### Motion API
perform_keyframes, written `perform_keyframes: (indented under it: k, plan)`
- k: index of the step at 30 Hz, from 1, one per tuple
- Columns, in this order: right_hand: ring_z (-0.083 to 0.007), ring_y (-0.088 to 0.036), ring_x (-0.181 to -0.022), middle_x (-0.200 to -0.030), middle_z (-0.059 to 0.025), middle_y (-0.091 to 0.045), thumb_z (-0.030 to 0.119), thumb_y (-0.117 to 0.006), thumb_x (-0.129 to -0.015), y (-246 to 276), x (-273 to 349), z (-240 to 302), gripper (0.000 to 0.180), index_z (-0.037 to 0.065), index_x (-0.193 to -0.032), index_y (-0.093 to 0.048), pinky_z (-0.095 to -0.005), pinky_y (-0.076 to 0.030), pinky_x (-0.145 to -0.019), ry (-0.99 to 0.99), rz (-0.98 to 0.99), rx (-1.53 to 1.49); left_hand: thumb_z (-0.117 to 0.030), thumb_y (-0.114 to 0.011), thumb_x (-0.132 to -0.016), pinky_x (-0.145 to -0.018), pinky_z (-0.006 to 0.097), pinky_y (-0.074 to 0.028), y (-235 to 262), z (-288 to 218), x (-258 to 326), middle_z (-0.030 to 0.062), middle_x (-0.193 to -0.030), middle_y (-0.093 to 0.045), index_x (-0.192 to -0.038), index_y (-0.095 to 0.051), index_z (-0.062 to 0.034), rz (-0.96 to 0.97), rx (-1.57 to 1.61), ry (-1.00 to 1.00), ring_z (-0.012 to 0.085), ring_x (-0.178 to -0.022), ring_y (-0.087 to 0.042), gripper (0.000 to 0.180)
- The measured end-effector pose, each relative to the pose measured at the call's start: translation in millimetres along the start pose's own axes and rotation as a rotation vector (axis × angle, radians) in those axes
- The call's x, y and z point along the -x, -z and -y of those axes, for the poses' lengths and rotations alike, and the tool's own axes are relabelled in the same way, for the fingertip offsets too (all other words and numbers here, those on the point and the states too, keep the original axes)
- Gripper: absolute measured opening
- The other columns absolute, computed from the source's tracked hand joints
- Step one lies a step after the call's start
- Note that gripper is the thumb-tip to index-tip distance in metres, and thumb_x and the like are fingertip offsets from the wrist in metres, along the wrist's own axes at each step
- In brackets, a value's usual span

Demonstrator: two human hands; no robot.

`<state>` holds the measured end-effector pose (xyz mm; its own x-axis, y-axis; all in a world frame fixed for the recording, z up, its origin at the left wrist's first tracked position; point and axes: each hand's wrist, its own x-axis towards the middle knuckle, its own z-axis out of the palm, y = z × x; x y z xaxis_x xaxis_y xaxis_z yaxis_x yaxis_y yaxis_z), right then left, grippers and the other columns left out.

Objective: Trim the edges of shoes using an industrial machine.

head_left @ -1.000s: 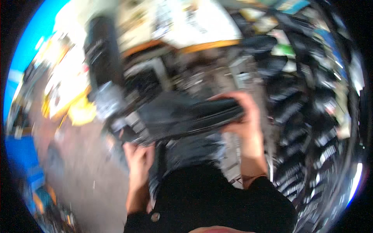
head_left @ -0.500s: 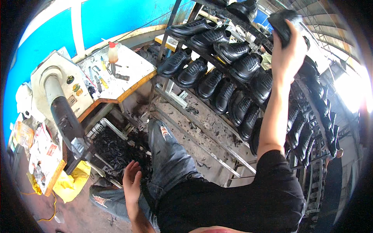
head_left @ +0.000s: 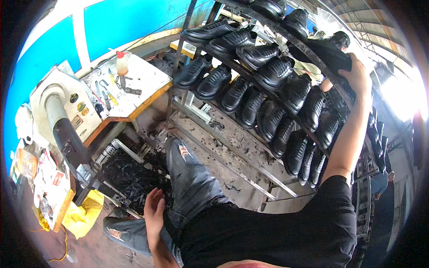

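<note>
Head view shows a black leather shoe [head_left: 328, 53] at the far right, high on the slanted metal rack [head_left: 313, 56], its long axis running left to right along the rail; the right hand [head_left: 357, 76] is closed over its right end, arm stretched up and away. Glossy, ribbed black shoes [head_left: 250, 96] fill the rows below; the left hand [head_left: 154, 212] lies near and low, fingers loosely open and holding nothing, resting by the denim-clad knee [head_left: 187, 174] beside a crate of dark scraps [head_left: 129, 172].
</note>
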<state>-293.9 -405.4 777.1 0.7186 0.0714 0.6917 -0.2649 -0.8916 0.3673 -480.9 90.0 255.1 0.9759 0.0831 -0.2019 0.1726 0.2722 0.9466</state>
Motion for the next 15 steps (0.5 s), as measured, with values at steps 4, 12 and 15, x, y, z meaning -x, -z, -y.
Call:
perform_keyframes:
  k: [4,12,15]
  plan:
    - [-0.0312,-0.067,-0.106,-0.114,-0.0169,-0.070,0.016,-0.077,-0.081,21,24,46,0.054,0.015,-0.132,-0.060,-0.0394,-0.050,-0.093,0.079,-0.157,-0.178,0.001,-0.056,-0.098,-0.103,0.031,-0.044,-15,-13,-5,0.0130,-0.133,-0.060,-0.140,-0.048,0.0002,0.025,-0.007,-0.006,0.0195,-0.119,-0.059,0.043]
    - [-0.0177,-0.064,-0.104,-0.113,-0.0151,-0.068,0.030,-0.078,-0.088,54,8,34,0.054,0.000,-0.129,-0.061,-0.0334,-0.048,-0.092,-0.234,-0.747,-0.340,0.002,-0.057,-0.097,-0.103,0.031,-0.045,-28,-13,-15,0.0106,-0.130,-0.062,-0.139,-0.049,0.0001,0.134,-0.058,0.002,0.0180,-0.117,-0.059,0.043]
    - [-0.0167,-0.066,-0.100,-0.113,-0.0111,-0.070,0.019,-0.077,-0.088,74,50,96,0.041,0.001,-0.123,-0.065,-0.0278,-0.051,-0.089,0.073,-0.870,-0.444,0.003,-0.057,-0.095,-0.102,0.031,-0.045,-30,-15,-10,0.0106,-0.131,-0.061,-0.139,-0.049,-0.0001,0.110,-0.091,0.016,0.0179,-0.118,-0.059,0.045]
